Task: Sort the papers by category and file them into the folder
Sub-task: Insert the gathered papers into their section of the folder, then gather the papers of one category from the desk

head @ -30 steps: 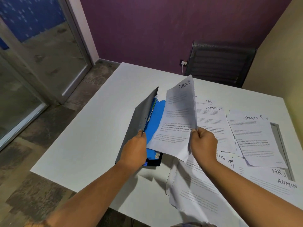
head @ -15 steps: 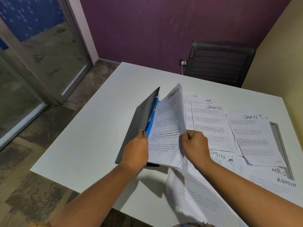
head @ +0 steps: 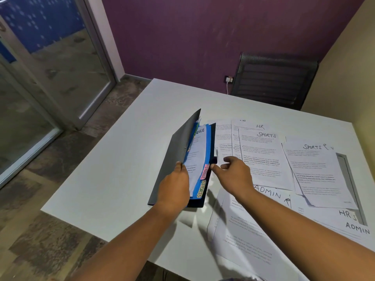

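My left hand [head: 176, 184] is closed in a pinch, thumb on top, forearm reaching forward. My right hand [head: 235, 175] hovers beside it, fingers loosely curled and apart, thumb pointing left, gripping nothing.

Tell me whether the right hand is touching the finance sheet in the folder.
Apart. The head view shows the right hand open beside the dark folder, with blue divider between it and the white finance sheet.

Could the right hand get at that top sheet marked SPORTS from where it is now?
Probably yes. The right hand is open and holds nothing, hovering right beside the SPORTS sheet, which lies uncovered on top of its pile. The left hand and folder sit off to the other side.
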Demonstrator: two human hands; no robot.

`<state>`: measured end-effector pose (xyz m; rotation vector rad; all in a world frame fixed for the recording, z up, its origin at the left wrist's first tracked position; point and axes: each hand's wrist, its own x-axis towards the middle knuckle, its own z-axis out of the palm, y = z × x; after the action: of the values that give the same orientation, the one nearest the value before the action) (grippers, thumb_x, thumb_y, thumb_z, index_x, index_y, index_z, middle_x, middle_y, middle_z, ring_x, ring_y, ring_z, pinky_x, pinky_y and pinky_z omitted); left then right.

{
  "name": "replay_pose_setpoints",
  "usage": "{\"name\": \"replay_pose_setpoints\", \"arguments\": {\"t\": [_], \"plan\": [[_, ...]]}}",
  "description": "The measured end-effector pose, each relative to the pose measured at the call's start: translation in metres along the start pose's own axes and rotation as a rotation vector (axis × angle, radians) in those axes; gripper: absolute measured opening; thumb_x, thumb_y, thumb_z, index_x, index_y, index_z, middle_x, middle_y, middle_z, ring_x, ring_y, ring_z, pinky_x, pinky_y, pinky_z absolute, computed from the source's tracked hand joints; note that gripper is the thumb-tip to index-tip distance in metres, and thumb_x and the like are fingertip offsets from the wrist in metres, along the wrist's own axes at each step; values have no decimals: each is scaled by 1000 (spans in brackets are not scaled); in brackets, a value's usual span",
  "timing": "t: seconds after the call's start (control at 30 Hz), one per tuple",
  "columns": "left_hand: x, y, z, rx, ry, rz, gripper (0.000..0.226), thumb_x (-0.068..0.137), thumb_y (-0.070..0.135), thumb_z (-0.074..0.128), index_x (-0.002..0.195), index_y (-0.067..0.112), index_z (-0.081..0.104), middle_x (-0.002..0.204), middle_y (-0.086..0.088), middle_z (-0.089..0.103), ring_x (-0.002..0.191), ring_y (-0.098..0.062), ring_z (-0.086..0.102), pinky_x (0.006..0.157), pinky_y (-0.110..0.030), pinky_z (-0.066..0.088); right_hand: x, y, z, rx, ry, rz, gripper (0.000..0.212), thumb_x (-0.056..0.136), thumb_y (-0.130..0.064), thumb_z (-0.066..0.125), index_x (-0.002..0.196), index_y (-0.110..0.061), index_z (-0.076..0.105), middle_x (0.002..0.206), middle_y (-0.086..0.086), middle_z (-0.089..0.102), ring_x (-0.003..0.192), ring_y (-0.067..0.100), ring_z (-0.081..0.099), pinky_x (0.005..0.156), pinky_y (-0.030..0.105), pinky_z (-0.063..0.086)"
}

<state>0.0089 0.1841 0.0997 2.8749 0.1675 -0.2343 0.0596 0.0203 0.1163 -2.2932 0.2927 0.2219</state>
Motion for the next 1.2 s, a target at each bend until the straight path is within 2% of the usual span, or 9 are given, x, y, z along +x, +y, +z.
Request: {"name": "replay_pose_setpoints", "arguments": {"t": [0.13, 0.23, 0.37, 0.6, 0.7, 0.8, 0.97, 1.1, 1.2], "plan": [[2, -3, 5, -14, 8, 20, 66, 89, 23, 68, 144, 10, 34, 153, -5, 38, 107, -21, 65, 71, -30, 54, -2, 11, -5, -11, -11, -1, 30, 86, -34, 69, 112, -19, 65, 89, -10, 67, 90, 16, 63, 76, 26, 44], [4, -4, 8, -4, -9, 33, 71, 87, 26, 70, 145, 11, 33, 151, -6, 42, 107, -20, 65, 71, -29, 55, -6, 23, -9, 10, -29, -11, 20, 86, -30, 68, 104, -20, 67, 80, -14, 65, 82, 13, 64, 78, 29, 50], [13, 2, 9, 62, -16, 18, 59, 87, 22, 71, 135, 9, 41, 145, -9, 46, 105, -25, 66, 74, -33, 56, -14, 47, -13, 65, -113, -5, 12, 85, -27, 70, 96, -22, 68, 86, -5, 71, 82, 17, 70, 83, 38, 57], [31, 15, 36, 151, -166, 32, 43, 90, 17, 67, 130, 12, 52, 147, -14, 41, 101, -26, 65, 80, -33, 55, -38, 107, -42, 51, -191, 57, 5, 88, -20, 71, 90, -23, 69, 86, -4, 73, 70, 12, 73, 71, 29, 53], [35, 9, 63, 121, -208, 48, 49, 91, 13, 64, 136, 16, 45, 152, -14, 36, 113, -30, 61, 91, -38, 53, -51, 140, -60, 27, -157, 124, 6, 89, -18, 68, 92, -23, 69, 84, -3, 73, 72, 14, 74, 71, 33, 54], [36, 1, 95, 84, -244, -3, 79, 89, 13, 62, 153, 22, 16, 155, -6, 33, 133, -29, 48, 102, -42, 49, -62, 174, -77, -10, -77, 201, 11, 90, -24, 66, 101, -27, 65, 87, -3, 73, 78, 16, 73, 80, 43, 56], [27, -26, 144, 123, -229, -10, 68, 100, 50, 37, 156, 28, 6, 166, -2, 1, 153, -29, 2, 118, -58, 12, -75, 213, -96, -30, 30, 312, 11, 88, -22, 69, 98, -27, 68, 88, -4, 74, 85, 21, 72, 87, 46, 54], [23, -32, 163, 113, -226, -10, 75, 97, 63, 23, 156, 28, -8, 165, -1, -16, 151, -29, -14, 117, -61, -1, -83, 228, -95, -79, 128, 317, 17, 92, -25, 61, 107, -22, 68, 85, -7, 74, 82, 19, 71, 84, 41, 54], [23, -29, 168, 95, -240, -29, 79, 94, 68, 18, 155, 28, -13, 163, -2, -24, 150, -29, -22, 116, -61, -7, -86, 228, -91, -113, 128, 297, 11, 92, -21, 63, 101, -23, 68, 86, -6, 73, 82, 16, 69, 72, 28, 50]]}}
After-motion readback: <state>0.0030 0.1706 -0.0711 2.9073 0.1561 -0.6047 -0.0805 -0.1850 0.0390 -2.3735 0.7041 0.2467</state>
